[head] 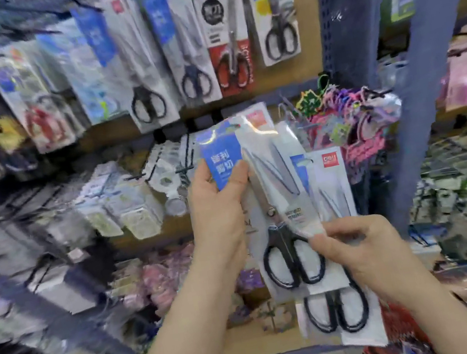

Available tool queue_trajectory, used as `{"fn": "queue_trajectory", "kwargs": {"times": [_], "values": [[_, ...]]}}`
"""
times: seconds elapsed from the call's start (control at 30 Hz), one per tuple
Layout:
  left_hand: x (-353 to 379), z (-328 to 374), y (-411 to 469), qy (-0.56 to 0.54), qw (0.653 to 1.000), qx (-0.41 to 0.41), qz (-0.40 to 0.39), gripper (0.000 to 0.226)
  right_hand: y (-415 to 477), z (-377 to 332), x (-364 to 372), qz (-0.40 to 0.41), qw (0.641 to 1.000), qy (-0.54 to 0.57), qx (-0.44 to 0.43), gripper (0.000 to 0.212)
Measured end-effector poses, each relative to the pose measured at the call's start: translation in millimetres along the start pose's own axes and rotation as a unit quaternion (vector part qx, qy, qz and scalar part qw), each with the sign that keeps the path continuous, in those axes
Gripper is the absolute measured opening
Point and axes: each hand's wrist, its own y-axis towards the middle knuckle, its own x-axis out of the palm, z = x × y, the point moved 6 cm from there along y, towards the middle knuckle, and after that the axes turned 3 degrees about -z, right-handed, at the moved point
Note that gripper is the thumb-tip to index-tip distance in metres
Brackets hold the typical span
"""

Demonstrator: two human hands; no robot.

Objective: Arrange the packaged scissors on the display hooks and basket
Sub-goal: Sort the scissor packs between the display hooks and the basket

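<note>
I see: brown backboard, hanging packs on hooks along its upper edge, flat and carded. Blue perforated post at its right edge. Centre: front pack, glossy blister, black loop handles; second pack overlapped behind. Left hand grips blue label corner, thumb across; right hand pinches blister's lower right edge.

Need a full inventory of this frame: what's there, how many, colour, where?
held scissors packs: at least two, white-blue cards, black handles, centre
hung scissors packs: several, white-blue, black handles, upper hooks
red-black scissors pack: one, upper hooks, right of centre
trinkets: a bunch, pink and multicolour, right of the held packs
shelf post: one, blue, upper right
blurred packs: many, mixed colours, left hooks
left hand: grips the held packs near the top
right hand: pinches them lower down
</note>
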Motion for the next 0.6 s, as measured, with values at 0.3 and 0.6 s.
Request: {"fn": "queue_trajectory", "kwargs": {"times": [0.3,0.6], "values": [[-128,93,52,-0.01,0.998,0.046,0.045,0.03,13,-32,122,-0.036,0.998,0.031,-0.032,0.01],[-133,157,126,0.055,0.996,0.055,-0.035,0.01,54,-63,161,-0.004,0.998,0.032,-0.056,0.045]]}}
